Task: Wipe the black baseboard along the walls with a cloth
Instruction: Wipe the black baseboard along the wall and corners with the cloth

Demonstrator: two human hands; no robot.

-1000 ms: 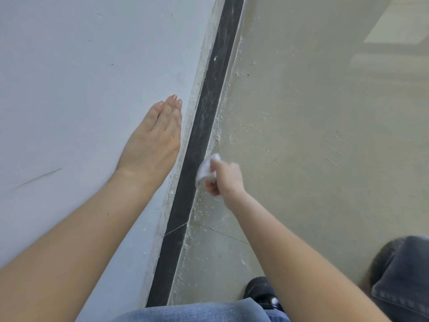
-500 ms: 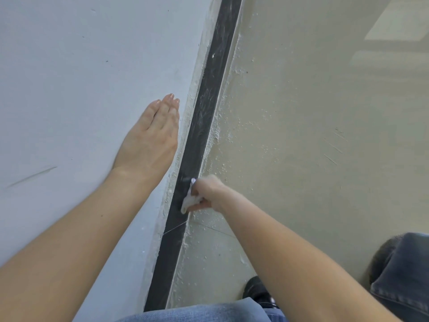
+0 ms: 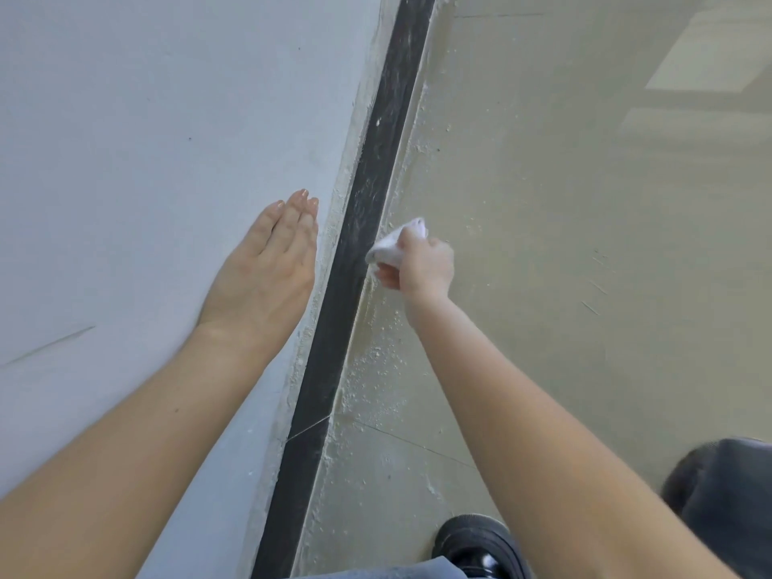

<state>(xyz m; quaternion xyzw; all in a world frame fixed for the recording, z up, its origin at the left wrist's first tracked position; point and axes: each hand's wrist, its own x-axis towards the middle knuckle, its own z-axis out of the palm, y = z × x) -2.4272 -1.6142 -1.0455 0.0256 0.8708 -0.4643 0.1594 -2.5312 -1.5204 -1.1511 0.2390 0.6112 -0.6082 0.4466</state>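
A narrow black baseboard (image 3: 334,311) runs from the bottom middle up to the top of the view, between the white wall and the floor, and it looks dusty and streaked higher up. My right hand (image 3: 422,265) grips a small bunched white cloth (image 3: 392,246), whose left end touches the baseboard's right edge. My left hand (image 3: 267,269) lies flat on the wall just left of the baseboard, fingers straight and together, holding nothing.
The white wall (image 3: 146,160) fills the left side. The beige floor (image 3: 564,244) on the right has white plaster specks near the baseboard. My black shoe (image 3: 480,545) and a denim-clad knee (image 3: 727,503) sit at the bottom right.
My right hand with the cloth slid down the baseboard toward me, then back up and away. My left hand stayed flat on the wall.
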